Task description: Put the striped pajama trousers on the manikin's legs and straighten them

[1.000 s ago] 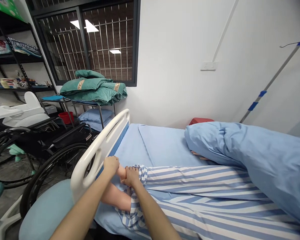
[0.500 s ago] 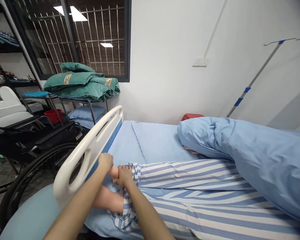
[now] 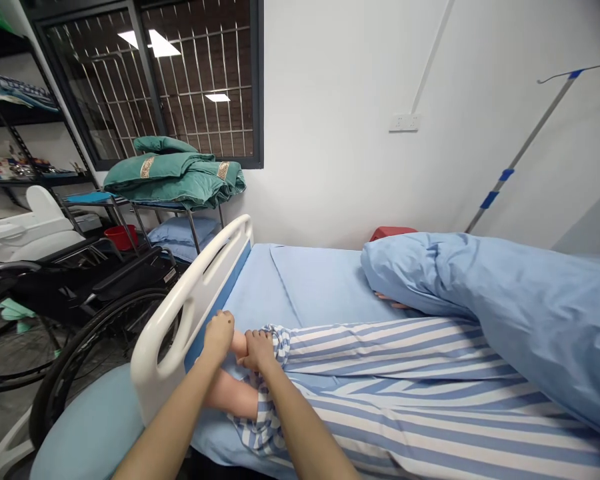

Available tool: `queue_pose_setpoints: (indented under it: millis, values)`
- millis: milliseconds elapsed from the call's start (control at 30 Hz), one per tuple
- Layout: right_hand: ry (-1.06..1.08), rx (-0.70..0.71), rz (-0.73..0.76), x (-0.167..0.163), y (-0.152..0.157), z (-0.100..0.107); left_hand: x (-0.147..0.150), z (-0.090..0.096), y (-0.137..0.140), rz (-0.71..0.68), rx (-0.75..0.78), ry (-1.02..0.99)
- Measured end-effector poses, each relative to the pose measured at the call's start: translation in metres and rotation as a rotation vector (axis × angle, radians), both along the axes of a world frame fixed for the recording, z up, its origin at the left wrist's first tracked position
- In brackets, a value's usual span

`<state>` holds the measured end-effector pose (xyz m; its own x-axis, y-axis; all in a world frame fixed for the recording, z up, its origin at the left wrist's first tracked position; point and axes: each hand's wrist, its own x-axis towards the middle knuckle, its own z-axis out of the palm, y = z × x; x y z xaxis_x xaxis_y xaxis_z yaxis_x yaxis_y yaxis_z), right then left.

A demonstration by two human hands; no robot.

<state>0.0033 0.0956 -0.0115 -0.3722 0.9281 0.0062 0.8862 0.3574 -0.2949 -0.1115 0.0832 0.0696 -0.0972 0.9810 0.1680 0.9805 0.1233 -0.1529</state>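
A figure in blue-and-white striped trousers (image 3: 380, 347) lies on the bed; whether it is a person or a manikin I cannot tell. My left hand (image 3: 219, 333) is closed around the far foot, which it mostly hides, beside the footboard. Just above the ankle, my right hand (image 3: 259, 349) wraps the far lower leg (image 3: 239, 343), close to the bunched trouser cuff. The near lower leg (image 3: 234, 398) rests bare on the sheet under my left forearm, its foot hidden.
A white footboard (image 3: 153, 333) borders the bed's left end, with a wheelchair (image 3: 95, 293) beyond it. A blue quilt (image 3: 480, 287) covers the figure's upper part. Green folded bedding (image 3: 180, 177) lies on a stand below the window. An IV pole (image 3: 525, 150) stands at the right.
The view has turned slightly left, so the whole scene sits further right. Both hands keep their hold on the far foot and lower leg, with little visible movement.
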Motion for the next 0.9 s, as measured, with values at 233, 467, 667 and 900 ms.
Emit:
queue_pose_setpoints:
  millis: [233,467,667,900]
  values:
    - [0.010,0.006,0.019,0.002,-0.001,-0.001,0.009,0.019,-0.017,-0.016,-0.058,0.115]
    - [0.022,0.009,0.020,0.003,-0.003,0.001,0.015,0.029,0.000,0.020,-0.243,0.146]
    - [0.017,0.013,0.017,0.003,-0.002,0.004,0.019,0.017,0.018,0.046,-0.305,0.174]
    - [-0.004,-0.028,0.008,0.002,-0.001,0.009,0.013,0.013,0.025,-0.020,-0.305,0.101]
